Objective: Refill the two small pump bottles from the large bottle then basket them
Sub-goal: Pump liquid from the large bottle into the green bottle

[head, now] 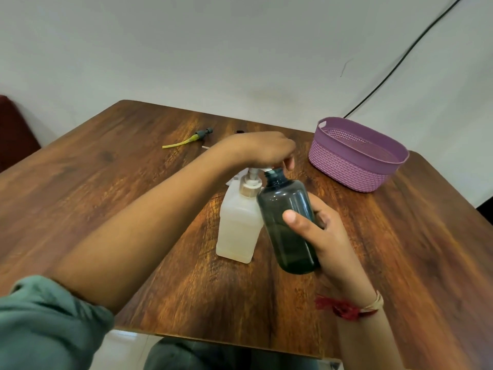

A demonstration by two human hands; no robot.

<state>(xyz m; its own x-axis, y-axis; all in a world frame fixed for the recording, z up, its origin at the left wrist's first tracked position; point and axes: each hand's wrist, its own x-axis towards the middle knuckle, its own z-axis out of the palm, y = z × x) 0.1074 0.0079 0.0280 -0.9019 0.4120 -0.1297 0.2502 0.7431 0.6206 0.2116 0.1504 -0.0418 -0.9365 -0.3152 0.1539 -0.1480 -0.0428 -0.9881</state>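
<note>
A large translucent white bottle with a white pump head stands on the wooden table. My left hand rests on top of that pump head, fingers curled down over it. My right hand grips a small dark smoky bottle, uncapped, tilted with its open neck up against the pump's spout. A purple woven basket sits at the far right of the table with nothing visible inside.
A loose pump top with a yellowish tube lies at the back of the table, and a small dark part peeks out behind my left hand. A black cable runs down the wall behind the basket.
</note>
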